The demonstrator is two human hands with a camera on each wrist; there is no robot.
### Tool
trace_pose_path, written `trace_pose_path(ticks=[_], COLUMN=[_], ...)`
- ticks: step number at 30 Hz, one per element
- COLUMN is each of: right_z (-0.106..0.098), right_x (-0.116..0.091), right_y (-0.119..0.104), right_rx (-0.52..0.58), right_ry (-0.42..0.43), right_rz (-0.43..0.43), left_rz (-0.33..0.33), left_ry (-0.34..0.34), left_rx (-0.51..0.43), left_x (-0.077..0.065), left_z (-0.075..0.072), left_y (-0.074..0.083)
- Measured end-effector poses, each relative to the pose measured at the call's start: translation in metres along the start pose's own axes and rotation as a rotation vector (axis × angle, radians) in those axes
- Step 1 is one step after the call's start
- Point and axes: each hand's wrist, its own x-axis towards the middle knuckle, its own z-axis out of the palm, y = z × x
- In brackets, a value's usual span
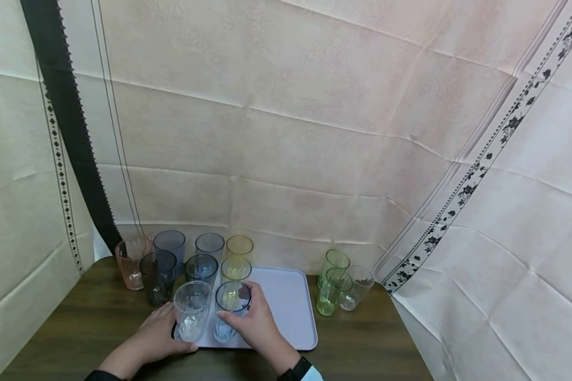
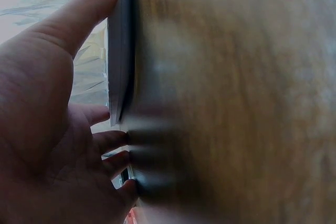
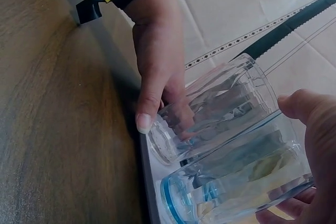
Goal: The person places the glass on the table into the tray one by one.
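A clear tumbler with a bluish base (image 1: 225, 330) stands at the front of the white tray (image 1: 286, 312). My right hand (image 1: 259, 320) grips it near the rim, thumb on the near side and fingers round the far side. Left of it, a clear glass (image 1: 192, 312) stands at the tray's front left corner. My left hand (image 1: 159, 330) rests by that corner with its thumb against the tray's front edge. In the left wrist view its fingers (image 2: 113, 140) stretch out past the tray's corner, close to the tabletop.
Behind are two yellow glasses (image 1: 236, 270), a dark glass (image 1: 202, 272) and blue glasses (image 1: 169, 246). A black glass (image 1: 158, 278) and a pink glass (image 1: 132, 267) stand left. Two green glasses (image 1: 330, 293) and a clear one (image 1: 357, 291) stand right. Cloth hangs around the wooden table (image 1: 362, 349).
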Motion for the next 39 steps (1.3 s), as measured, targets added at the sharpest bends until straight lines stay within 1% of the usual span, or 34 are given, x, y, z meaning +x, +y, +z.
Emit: trace_pose_path(ticks=[8,14,21,29,31,34,36,39], right_z=[0.003,0.003,0.003,-0.001,-0.005,-0.019,-0.032,-0.057], right_x=[0.0,0.0,-0.002,-0.004,-0.006,-0.012,-0.019,-0.03], right_y=[0.006,0.006,0.005,0.007,0.01,0.017,0.024,0.036], right_rx=[0.006,-0.003,-0.008,-0.026,-0.035,-0.042,-0.04,-0.042], right_ry=[0.002,-0.001,-0.014,-0.024,-0.016,0.005,0.025,0.068], right_rz=[-0.01,-0.021,-0.006,0.008,0.006,0.009,0.01,-0.002], left_rz=[0.003,0.009,0.028,0.005,0.006,0.011,0.014,0.014], left_ry=[0.005,0.012,0.03,0.003,0.001,0.007,0.01,0.009], left_rx=[0.008,0.006,0.005,0.014,0.02,0.028,0.033,0.031], left_x=[0.001,0.001,0.0,0.001,0.002,0.003,0.003,0.004], left_z=[0.001,0.001,0.002,0.001,0.002,0.003,0.004,0.003], left_y=[-0.002,-0.002,-0.002,0.0,-0.001,-0.001,-0.001,-0.001])
